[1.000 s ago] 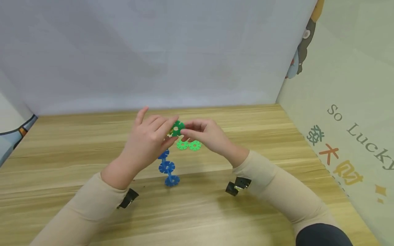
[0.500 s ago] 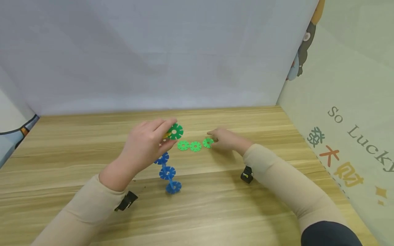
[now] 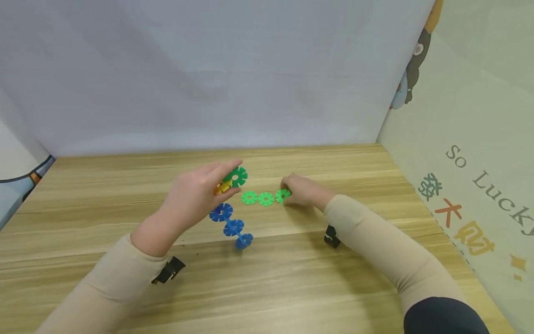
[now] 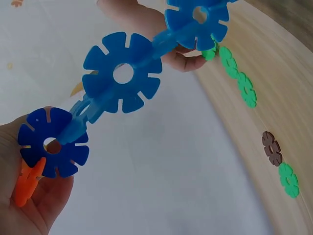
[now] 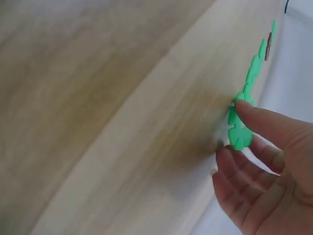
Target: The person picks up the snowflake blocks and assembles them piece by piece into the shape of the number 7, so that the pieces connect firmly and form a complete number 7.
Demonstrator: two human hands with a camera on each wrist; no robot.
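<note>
My left hand point(image 3: 223, 183) is raised over the wooden table point(image 3: 104, 185) and grips a linked chain of snowflake discs. A dark green disc point(image 3: 237, 176) and an orange piece point(image 3: 221, 188) sit at its fingertips, and three blue discs point(image 3: 232, 227) hang down to the right. The left wrist view shows the blue chain point(image 4: 122, 74) and the orange piece point(image 4: 27, 182) in the left hand point(image 4: 39, 200). My right hand point(image 3: 289, 192) rests on the table and pinches the edge of a light green disc point(image 3: 282, 195), seen close as the disc point(image 5: 239, 131) between the fingers point(image 5: 261, 122).
Two more light green discs point(image 3: 249, 198) point(image 3: 265, 199) lie in a row left of the pinched one. A brown disc point(image 4: 271, 147) and another green disc point(image 4: 288, 179) lie farther along the table. A pale wall stands behind and a printed panel point(image 3: 459, 185) on the right.
The right hand let go of the dark green disc, moved right and down to the table, and closed on the light green disc. The left hand tilted, swinging the blue discs rightward.
</note>
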